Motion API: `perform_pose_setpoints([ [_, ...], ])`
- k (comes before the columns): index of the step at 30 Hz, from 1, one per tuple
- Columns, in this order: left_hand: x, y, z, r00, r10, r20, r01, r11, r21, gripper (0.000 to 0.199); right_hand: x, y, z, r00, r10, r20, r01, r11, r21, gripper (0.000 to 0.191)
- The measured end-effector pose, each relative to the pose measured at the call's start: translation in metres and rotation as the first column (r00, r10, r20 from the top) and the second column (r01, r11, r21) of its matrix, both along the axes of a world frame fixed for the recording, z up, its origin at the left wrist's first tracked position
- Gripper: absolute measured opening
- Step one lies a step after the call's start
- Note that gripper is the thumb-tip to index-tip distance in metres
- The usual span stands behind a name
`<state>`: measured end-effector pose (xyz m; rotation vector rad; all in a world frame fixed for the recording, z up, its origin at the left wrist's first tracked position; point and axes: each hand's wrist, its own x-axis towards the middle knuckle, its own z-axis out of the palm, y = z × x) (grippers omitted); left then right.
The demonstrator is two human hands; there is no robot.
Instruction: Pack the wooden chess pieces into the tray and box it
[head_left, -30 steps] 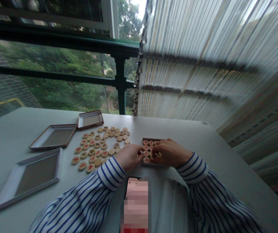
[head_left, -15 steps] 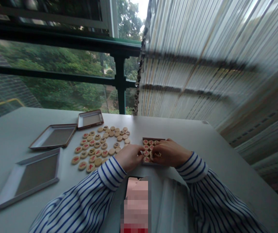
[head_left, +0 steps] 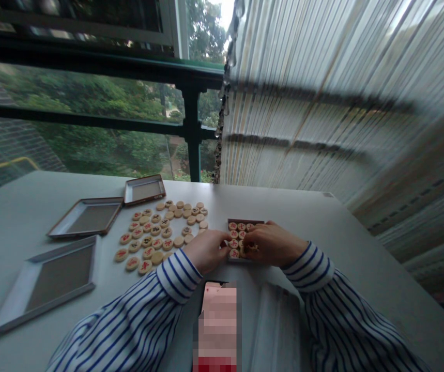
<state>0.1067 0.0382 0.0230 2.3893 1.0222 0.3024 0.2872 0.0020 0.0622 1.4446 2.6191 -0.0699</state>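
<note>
Green railing (head_left: 192, 129) stands beyond the pale bench (head_left: 310, 219) in the head view. Right of centre sits an open box (head_left: 246, 220) of marked discs (head_left: 234, 244); loose discs (head_left: 155, 231) lie left. The left hand (head_left: 208, 250) bends at the box's left edge; the right hand (head_left: 278, 243) covers its right part. Neither grip's closure can be told. Light, level pressure should keep discs flat.

We record one shallow box (head_left: 246, 221), open, lying flat; inside, round pale pieces (head_left: 233, 235), several with red characters upward, in rows, partly hidden.
</note>
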Motion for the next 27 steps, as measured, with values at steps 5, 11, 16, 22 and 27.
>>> perform_pose_setpoints([
  [5,-0.0001,-0.0017,0.0028,1.000,-0.001,-0.026,0.001,1.000,-0.002,0.030,-0.0003,-0.0006,0.0001,1.000,0.004,0.006,-0.004,1.000,-0.016,0.018],
  [11,0.0001,-0.0029,0.0047,0.999,-0.002,-0.035,0.001,1.000,-0.017,0.029,0.0006,-0.0010,-0.0011,1.000,-0.007,-0.001,0.007,1.000,-0.014,0.020],
  [16,0.0013,-0.0020,0.0023,1.000,0.001,-0.024,-0.001,1.000,-0.018,0.030,0.0000,-0.0009,0.0000,1.000,0.001,0.009,0.000,1.000,-0.021,0.019],
  [22,0.0013,-0.0027,0.0042,0.999,-0.006,-0.039,0.006,1.000,-0.010,0.029,-0.0001,-0.0008,-0.0004,1.000,0.001,-0.003,-0.001,1.000,-0.018,0.017],
  [27,0.0010,-0.0027,0.0044,0.999,-0.009,-0.032,0.009,1.000,-0.010,0.029,-0.0002,-0.0007,-0.0003,1.000,-0.002,0.014,0.002,1.000,-0.020,0.018],
])
